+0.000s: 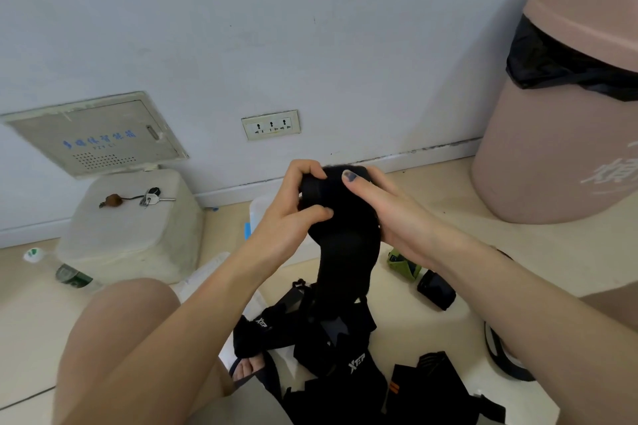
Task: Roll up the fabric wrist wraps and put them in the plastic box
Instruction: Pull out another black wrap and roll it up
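While both hands, left hand (293, 203) and right hand (383, 203), clench a half-rolled wrap (340, 217) in midair, more wraps (331, 355) lie unrolled on the floor; the box (257, 214) waits behind.

A: Legible markings, head view?
B: "XTEP" in white on a black wrist wrap (357, 363) lying on the floor low in the frame. A second "XTEP", smaller and tilted, on another black wrap (262, 323) just left of it.
A: The wall?
B: Grey wall panel (100, 134) carries a row of blue Chinese characters; strokes too blurred to read. A smaller line under them looks like letters and digits, not resolvable.
A: The pink bin?
B: The pink bin (559, 134) has white brush-style characters on its side, cut by the frame edge. Unreadable.
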Demonstrator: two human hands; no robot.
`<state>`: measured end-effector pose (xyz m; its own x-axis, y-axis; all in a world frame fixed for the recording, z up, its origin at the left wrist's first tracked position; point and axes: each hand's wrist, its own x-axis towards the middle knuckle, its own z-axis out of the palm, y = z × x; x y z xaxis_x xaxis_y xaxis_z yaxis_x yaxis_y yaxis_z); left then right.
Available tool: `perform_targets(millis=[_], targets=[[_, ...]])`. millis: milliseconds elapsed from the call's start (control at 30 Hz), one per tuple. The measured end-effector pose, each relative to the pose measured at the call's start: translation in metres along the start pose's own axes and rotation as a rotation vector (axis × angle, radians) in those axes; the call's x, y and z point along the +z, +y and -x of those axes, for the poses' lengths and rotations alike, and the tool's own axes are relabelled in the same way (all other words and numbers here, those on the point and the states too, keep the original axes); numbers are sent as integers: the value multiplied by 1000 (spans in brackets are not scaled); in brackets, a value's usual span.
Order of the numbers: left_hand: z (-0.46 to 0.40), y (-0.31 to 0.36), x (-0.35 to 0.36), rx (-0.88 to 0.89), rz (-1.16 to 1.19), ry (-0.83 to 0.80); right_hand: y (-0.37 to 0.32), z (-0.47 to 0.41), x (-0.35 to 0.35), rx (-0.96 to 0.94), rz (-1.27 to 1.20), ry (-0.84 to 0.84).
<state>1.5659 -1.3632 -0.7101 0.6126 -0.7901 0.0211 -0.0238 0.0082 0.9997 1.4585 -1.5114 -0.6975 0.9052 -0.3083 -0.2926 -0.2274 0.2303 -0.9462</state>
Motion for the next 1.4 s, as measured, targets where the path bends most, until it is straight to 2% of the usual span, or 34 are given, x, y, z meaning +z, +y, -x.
perform_targets(millis=[167, 400, 633, 833, 1000, 1100, 1267, 1400], targets=[[3, -2, 4, -24, -86, 9, 2, -4, -2, -65, -7, 67], [0, -5, 11, -201, 98, 54, 6, -3, -1, -114, 40, 84], [-3, -5, 13, -211, 206, 86, 9, -4, 1, -161, 92, 82], [-6, -10, 8, -205, 142, 145, 3, 0, -4, -14, 76, 56], [-14, -13, 1, -207, 83, 227, 0, 5, -10, -24, 338, 232], [-16, -15, 0, -205, 53, 259, 4, 7, -10, -31, 438, 247], [-15, -15, 1, -184, 19, 253, 12, 3, -11, 83, 249, 205], [-15, -14, 1, -184, 28, 251, 10, 5, -9, 74, 254, 205]])
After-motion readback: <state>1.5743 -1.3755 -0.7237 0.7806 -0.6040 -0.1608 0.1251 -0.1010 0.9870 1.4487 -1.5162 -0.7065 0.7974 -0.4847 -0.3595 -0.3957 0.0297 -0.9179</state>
